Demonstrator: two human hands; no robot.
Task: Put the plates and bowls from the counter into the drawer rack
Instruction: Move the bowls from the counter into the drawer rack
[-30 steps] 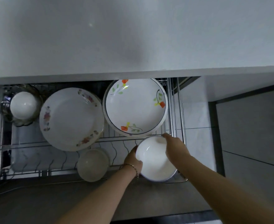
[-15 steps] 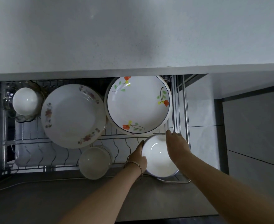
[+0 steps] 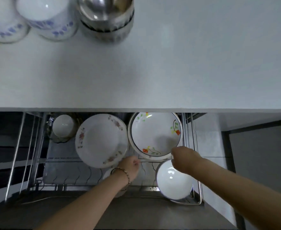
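White bowl set down in the rack, more bowls left on the counter.

Nearest, the white bowl (image 3: 174,180) is seen lying at the front right corner of the drawer rack (image 3: 61,162), free of both hands. The right hand (image 3: 184,156) is held just above its far rim and the left hand (image 3: 129,165) beside it over the wires. Each has loosely curled fingers with nothing grasped, though the fingers are blurred. Behind them a pink-flowered plate (image 3: 101,140) and an orange-flowered plate (image 3: 154,133) are propped side by side, and a small bowl (image 3: 62,125) is nested at the back left. Farthest, on the counter (image 3: 186,63), blue-patterned bowls (image 3: 48,17) and a stack of metal bowls (image 3: 105,19) are left, so the task is judged well begun but unfinished.
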